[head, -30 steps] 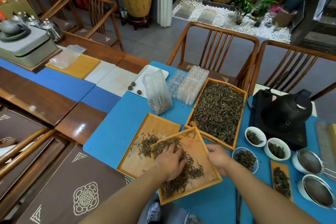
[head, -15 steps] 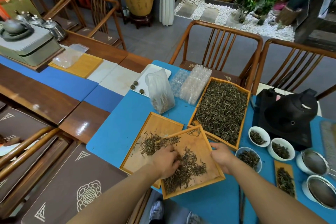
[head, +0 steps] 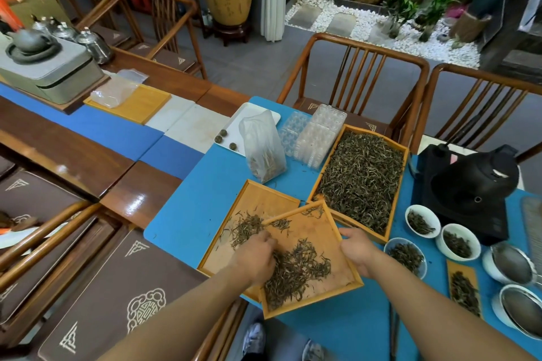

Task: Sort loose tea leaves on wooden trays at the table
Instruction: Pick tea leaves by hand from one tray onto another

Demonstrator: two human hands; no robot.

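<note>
The left hand (head: pixel 255 258) reaches over the left edge of the near wooden tray (head: pixel 319 233), its fingers curled down among the loose tea leaves (head: pixel 296 269) at that edge; whether they pinch any leaves cannot be told, since the back of the hand hides the tips. The right hand (head: pixel 358 250) grips the same tray's right rim, fingers wrapped over the edge. This tray lies tilted, its left part overlapping the middle wooden tray (head: pixel 258 202) beside it. The leaves on it are dark, thin and curled, heaped in a loose clump toward the near left, with bare pale wood around them and a few strays at the far corner. On the middle tray a smaller, paler scatter of leaves (head: pixel 245 227) lies just beyond the left hand. To the far right, touching the near tray's corner, a long wooden tray (head: pixel 404 184) is filled almost edge to edge with grey-green leaves. All three rest on a blue table mat (head: pixel 193 208). Right of the hands stand white cups (head: pixel 457 240) holding leaves, and a clear plastic bag (head: pixel 262 146) stands beyond the trays.
</note>
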